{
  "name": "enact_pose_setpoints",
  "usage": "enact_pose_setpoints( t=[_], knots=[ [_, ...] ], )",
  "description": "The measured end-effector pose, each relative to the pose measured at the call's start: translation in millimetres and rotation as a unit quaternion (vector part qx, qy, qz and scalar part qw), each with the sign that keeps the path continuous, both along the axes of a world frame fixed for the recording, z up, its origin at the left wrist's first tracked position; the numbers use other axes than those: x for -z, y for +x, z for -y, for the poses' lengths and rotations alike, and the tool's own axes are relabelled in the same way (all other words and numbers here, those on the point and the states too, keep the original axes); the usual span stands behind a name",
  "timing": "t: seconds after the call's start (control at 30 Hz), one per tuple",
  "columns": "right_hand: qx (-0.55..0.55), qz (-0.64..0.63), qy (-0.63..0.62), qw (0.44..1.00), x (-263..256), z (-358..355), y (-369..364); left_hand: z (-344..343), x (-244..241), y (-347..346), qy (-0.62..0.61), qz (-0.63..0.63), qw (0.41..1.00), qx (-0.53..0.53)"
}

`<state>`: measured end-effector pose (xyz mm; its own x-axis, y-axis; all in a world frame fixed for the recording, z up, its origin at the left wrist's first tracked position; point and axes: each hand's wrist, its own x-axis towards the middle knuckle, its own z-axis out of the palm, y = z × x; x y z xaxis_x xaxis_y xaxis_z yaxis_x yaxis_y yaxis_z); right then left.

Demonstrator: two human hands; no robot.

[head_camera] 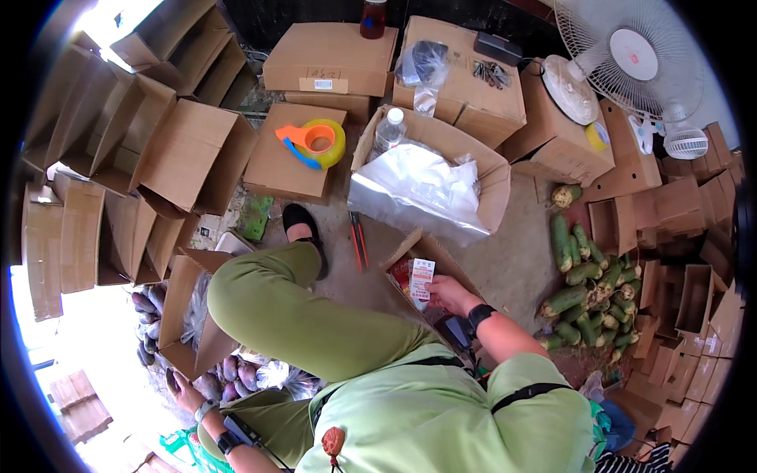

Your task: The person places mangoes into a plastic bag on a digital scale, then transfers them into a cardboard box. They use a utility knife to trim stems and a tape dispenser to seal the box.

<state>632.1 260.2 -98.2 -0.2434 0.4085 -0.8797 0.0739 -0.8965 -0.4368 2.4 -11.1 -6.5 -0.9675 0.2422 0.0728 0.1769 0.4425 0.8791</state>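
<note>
My right hand (450,295) grips a printed card (421,278) with orange and red blocks of writing. It is over a narrow open carton (419,239), where a red printed packet (402,274) shows beneath. Low on the left, my left hand (187,396) is beside an open carton (208,355) with clear plastic bags (196,313) inside. A dark shape lies at its fingertips; whether the hand holds it is unclear. Purple root vegetables (229,368) lie around that carton. Red-handled pliers (358,239) rest on the floor beyond my knee.
A tape dispenser (313,142) sits on a closed carton (284,177). Clear plastic sheets (414,177) and a bottle (390,130) fill another box. Green radishes (591,290) are heaped at right. A fan (633,53) stands on cartons; stacked open boxes (183,148) rise at left.
</note>
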Motion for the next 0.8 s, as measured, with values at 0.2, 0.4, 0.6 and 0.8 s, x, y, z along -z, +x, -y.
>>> enact_pose_setpoints(
  t=[0.2,0.4,0.6,0.8],
  knots=[
    [0.047,-0.044,0.081,0.995,-72,-31,-15,-11,-12,16,0.052,0.014,0.998,0.032],
    [-0.041,-0.087,0.296,0.950,-155,-91,-85,-11,-21,32,-0.148,-0.143,0.977,0.061],
    [-0.237,-0.136,0.480,0.833,-286,-113,-224,-25,-37,55,0.136,0.041,0.990,0.019],
    [-0.418,-0.120,0.633,0.641,-308,-71,-381,-12,-38,62,0.148,0.015,0.988,0.032]
  ],
)
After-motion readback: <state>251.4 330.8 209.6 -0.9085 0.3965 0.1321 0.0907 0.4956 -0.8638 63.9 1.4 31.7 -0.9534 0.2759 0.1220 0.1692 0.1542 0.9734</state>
